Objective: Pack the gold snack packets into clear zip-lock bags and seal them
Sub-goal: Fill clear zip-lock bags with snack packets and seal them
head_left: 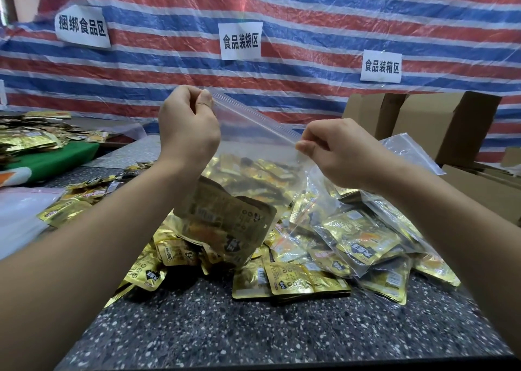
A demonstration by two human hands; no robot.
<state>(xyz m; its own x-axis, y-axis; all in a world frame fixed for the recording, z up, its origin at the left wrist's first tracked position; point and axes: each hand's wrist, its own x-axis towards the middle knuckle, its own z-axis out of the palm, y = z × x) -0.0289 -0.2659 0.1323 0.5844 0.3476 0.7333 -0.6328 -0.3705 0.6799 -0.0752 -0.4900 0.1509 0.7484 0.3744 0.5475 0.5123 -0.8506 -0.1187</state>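
A speckled dark stone countertop (253, 328) is being covered by a loose heap of gold foil snack packets (296, 280) below the grip. A clear plastic zip-lock bag (253, 151), holding gold packets, is being held up by its zip strip, apparently unsealed, pinched between the left hand (187, 125) and right hand (335, 151).

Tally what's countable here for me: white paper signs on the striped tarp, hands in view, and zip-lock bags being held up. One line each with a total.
White paper signs on the tarp: 3
Hands, left hand and right hand: 2
Zip-lock bag held up by its top edge: 1
Total: 6
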